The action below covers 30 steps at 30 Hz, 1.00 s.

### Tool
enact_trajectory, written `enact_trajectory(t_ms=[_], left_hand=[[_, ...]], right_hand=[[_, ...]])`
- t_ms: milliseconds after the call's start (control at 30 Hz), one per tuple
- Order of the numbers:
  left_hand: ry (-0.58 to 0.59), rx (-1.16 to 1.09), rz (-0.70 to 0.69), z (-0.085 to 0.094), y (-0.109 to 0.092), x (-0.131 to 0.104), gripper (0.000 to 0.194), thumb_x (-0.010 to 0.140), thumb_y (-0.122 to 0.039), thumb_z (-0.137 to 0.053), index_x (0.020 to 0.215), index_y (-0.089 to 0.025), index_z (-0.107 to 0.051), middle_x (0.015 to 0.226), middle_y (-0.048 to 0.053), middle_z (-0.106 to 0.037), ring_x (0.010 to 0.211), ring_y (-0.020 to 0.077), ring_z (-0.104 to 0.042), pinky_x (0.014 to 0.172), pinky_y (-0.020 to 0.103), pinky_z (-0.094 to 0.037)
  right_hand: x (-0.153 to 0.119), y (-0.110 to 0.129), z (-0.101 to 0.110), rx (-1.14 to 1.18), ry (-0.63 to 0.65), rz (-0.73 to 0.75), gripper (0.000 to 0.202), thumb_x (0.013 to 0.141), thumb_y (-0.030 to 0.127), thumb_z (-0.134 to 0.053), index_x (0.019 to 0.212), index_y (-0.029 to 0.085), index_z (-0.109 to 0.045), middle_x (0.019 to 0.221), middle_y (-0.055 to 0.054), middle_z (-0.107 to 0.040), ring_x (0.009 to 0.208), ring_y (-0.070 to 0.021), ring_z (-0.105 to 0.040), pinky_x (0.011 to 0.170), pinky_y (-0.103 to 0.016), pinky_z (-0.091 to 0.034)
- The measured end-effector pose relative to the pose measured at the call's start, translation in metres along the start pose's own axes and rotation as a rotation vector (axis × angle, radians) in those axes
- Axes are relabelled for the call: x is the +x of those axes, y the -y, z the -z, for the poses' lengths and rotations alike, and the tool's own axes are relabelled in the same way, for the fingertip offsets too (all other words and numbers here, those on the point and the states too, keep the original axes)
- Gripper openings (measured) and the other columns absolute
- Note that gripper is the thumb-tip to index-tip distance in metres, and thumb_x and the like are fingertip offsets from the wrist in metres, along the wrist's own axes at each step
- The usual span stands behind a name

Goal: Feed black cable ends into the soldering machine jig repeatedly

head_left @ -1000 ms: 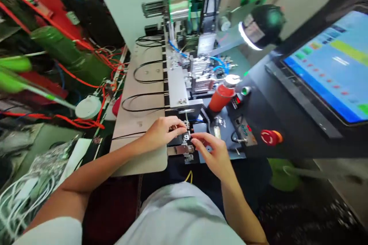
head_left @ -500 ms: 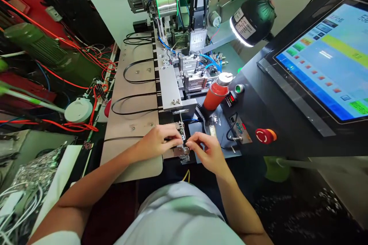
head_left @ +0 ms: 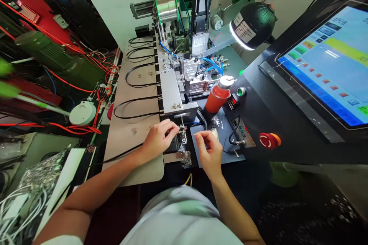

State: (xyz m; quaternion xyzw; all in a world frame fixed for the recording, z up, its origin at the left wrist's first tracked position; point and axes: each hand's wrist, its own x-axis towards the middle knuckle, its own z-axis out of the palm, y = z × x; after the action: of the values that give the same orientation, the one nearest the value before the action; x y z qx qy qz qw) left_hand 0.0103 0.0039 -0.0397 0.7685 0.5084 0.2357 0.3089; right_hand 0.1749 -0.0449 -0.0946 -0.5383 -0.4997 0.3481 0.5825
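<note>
My left hand (head_left: 159, 138) is closed in a pinch, its fingertips at the small metal clamp fixture (head_left: 183, 136) on the end of the rail. A black cable (head_left: 123, 155) runs from the lower left and disappears under this hand, seemingly gripped in it; the cable's tip is hidden. To the right of the fixture, apart from it, my right hand (head_left: 209, 151) is raised with thumb and fingertips pressed together. Whatever it might hold is too small to see. Another metal fixture (head_left: 185, 158) sits at the rail's near end.
Looped black cables (head_left: 138, 97) lie along the beige plate (head_left: 126, 132), ends in the rail (head_left: 170, 92). Behind stands a machine with a solder wire spool (head_left: 166, 8). An orange bottle (head_left: 217, 97), black brush (head_left: 201, 116), red emergency button (head_left: 269, 140) and touchscreen (head_left: 330, 69) are at the right.
My right hand has moved right, away from the fixture and from my left hand. My left hand has shifted slightly left, and the black cable under it has swung toward the lower left.
</note>
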Motion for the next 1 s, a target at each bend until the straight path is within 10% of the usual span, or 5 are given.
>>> enact_trajectory(t_ms=[500, 1000], left_hand=[[0.071, 0.280, 0.109, -0.010, 0.012, 0.012, 0.027, 0.092, -0.030, -0.046, 0.078, -0.019, -0.067, 0.077, 0.002, -0.067, 0.069, 0.0163, -0.057, 0.063, 0.027, -0.034], [0.081, 0.328, 0.130, -0.014, 0.008, 0.017, 0.025, 0.092, -0.026, -0.049, 0.075, -0.018, -0.065, 0.073, 0.001, -0.064, 0.067, 0.0142, -0.056, 0.062, 0.025, -0.034]], right_hand=[[-0.002, -0.019, 0.015, -0.049, -0.019, -0.070, 0.028, 0.091, 0.039, -0.056, 0.073, 0.018, -0.058, 0.063, 0.003, -0.050, 0.056, -0.0111, -0.044, 0.054, -0.024, -0.036], [0.041, -0.034, -0.025, -0.047, 0.318, 0.043, 0.031, 0.094, 0.035, -0.041, 0.067, 0.021, -0.035, 0.060, 0.006, -0.034, 0.055, -0.0101, -0.033, 0.055, -0.026, -0.026]])
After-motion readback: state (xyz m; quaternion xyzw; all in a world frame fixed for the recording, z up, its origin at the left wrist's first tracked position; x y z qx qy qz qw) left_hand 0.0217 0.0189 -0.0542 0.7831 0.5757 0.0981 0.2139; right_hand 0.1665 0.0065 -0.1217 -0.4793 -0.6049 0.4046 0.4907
